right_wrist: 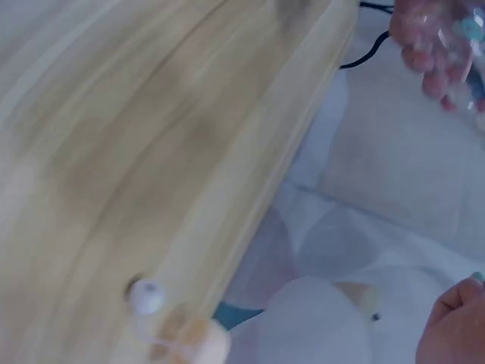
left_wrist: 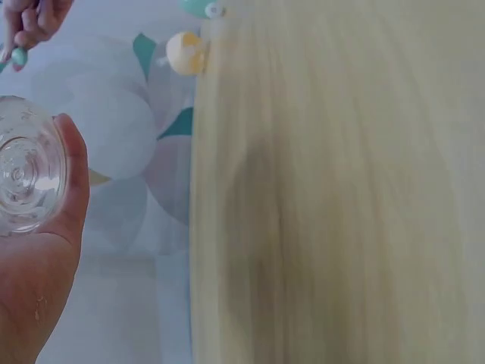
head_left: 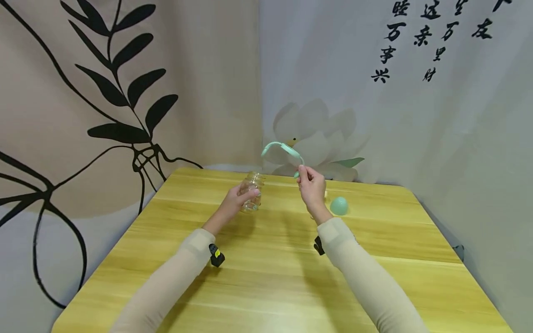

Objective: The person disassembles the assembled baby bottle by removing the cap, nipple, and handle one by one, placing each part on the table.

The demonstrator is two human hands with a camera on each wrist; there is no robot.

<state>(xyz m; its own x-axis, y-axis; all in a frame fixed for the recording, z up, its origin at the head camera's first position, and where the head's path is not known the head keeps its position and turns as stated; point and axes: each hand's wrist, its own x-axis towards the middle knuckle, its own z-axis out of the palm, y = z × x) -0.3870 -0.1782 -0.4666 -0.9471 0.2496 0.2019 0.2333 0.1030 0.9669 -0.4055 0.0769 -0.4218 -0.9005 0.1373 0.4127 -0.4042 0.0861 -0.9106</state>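
Observation:
My left hand (head_left: 237, 203) grips a clear glass jar (head_left: 251, 185) around its side, above the table. The jar's round base (left_wrist: 23, 178) faces the camera in the left wrist view. A small mint patch shows in or through the glass in the right wrist view; I cannot tell what it is. My right hand (head_left: 312, 187) is raised to the jar's right, apart from it. Between thumb and fingers it pinches a thin, curved mint-green strap (head_left: 287, 149) with a thicker section, arching up and left toward the jar. Only part of this hand (right_wrist: 458, 326) shows in the right wrist view.
Beyond my right wrist, a mint-green ball (head_left: 339, 206) stands on the wooden table (head_left: 266, 277). An orange-and-white round piece (left_wrist: 184, 53) lies near the far edge. A small white ball (right_wrist: 146, 296) shows near it. Printed curtains hang close behind the table.

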